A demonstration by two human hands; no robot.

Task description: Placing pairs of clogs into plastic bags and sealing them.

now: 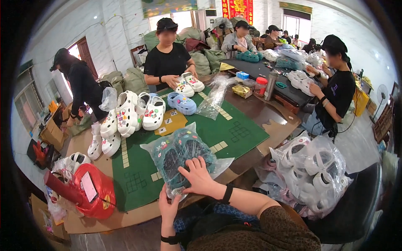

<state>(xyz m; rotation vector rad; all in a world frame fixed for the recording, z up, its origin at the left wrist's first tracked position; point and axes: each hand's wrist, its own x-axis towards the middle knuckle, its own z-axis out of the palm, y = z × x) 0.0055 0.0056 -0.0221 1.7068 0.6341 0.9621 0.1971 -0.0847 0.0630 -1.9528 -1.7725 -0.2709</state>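
A clear plastic bag (211, 165) with a pair of dark teal clogs (181, 144) inside lies on the green mat (247, 140) in front of me. Colourful charms dot the clogs. My left hand (168, 206) grips the bag's near end between thumb and fingers. On top of the bag, my right hand (200, 179) rests with its fingers spread, its thumb close to the near end. Beyond the bag sit a light blue clog (182, 103) and, further left, several white clogs (154, 113) with charms, standing or leaning together.
At the left edge stands a shiny red bag (100, 190) with a phone (88, 187) on it. Bagged white clogs (312, 175) are heaped at right. Across the table, a person (169, 58) handles white clogs; another person (335, 88) sits at right. Loose plastic (217, 97) lies on the mat.
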